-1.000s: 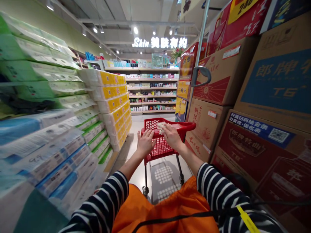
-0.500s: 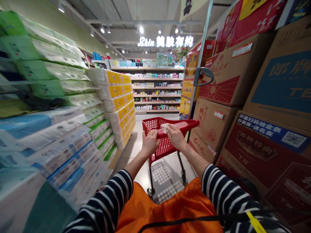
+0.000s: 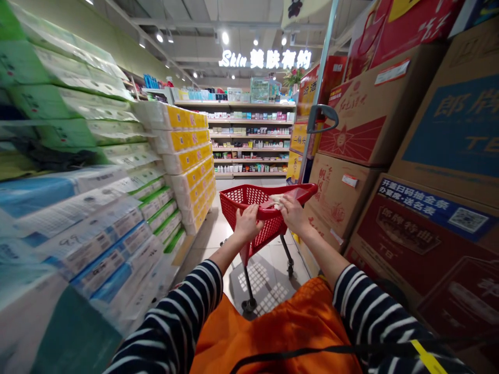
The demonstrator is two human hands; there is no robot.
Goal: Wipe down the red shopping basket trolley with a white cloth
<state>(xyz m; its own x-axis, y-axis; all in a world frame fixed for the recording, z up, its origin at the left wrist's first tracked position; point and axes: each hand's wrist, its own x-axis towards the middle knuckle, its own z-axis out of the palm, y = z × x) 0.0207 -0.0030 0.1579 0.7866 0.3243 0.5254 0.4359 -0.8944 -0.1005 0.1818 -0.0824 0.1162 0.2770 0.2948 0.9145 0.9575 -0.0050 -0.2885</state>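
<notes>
A red plastic shopping cart (image 3: pixel 267 232) with grey metal legs stands in front of me, turned at an angle. My left hand (image 3: pixel 247 223) is closed on the near edge of the cart. In my right hand (image 3: pixel 294 214) is a crumpled white cloth (image 3: pixel 277 200), pressed against the red handle (image 3: pixel 310 192). Part of the cloth is hidden under my fingers. The handle's upper face looks shiny beside the cloth. Both forearms reach forward over my orange apron (image 3: pixel 273 335).
Packs of tissue paper (image 3: pixel 156 200) are stacked along the left, with yellow-and-white packs (image 3: pixel 189 171) farther on. Cardboard boxes (image 3: pixel 346 195) rise on the right, beside a metal pole with a grey handle (image 3: pixel 325 118). Shelves of small products (image 3: pixel 253 136) stand across the back.
My right hand has slid right along the handle with the cloth. The cart has turned slightly, and my left hand has shifted a little right and down.
</notes>
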